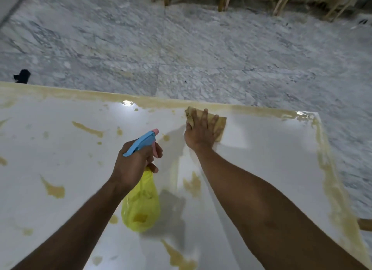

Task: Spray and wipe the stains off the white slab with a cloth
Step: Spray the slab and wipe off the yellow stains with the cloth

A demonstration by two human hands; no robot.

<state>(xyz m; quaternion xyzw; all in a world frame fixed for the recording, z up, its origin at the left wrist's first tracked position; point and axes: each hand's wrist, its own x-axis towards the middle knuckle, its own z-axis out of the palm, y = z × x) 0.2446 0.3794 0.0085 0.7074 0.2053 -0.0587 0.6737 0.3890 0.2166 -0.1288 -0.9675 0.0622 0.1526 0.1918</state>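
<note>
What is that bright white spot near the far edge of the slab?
Head view: glare from an overhead light on the wet white slab, left of the cloth; the spray bottle casts a soft shadow rightward, and the wide lens bends the slab's edges.

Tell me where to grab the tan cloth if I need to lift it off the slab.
Probably pinch the cloth at its bare right corner, coming from the right. The right hand lies flat over its left and middle, pressing it to the white slab; only that thin flat corner is exposed. The left hand holds the spray bottle.
</note>
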